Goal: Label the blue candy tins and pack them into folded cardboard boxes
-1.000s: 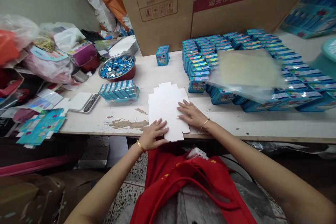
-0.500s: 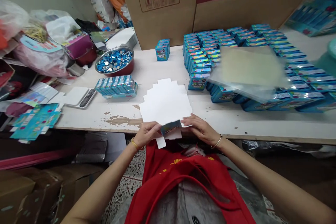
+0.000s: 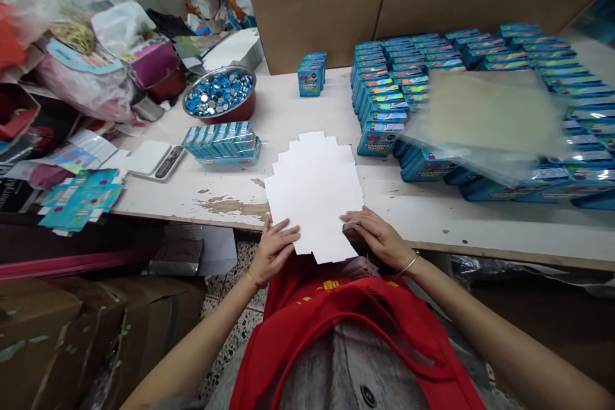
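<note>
A flat cardboard box blank, white side up with stepped edges, lies before me and overhangs the table's front edge. My left hand rests on its near left part, fingers stretched out over the card. At the near right side my right hand has its fingers bent around a side flap, which stands up with a greyish edge beside the fingertips. The thumb is partly hidden. Whether other blanks lie under this one I cannot tell.
Rows of blue candy boxes fill the right, with clear plastic sheets over them. Leftward are a wrapped box pack, a bowl of blue and silver pieces, a scale and printed blanks. A large carton stands behind.
The near flap, folded up with its printed side showing before, now lies flat and white. My left hand has let go of it and spread out. The whole view has shifted slightly.
</note>
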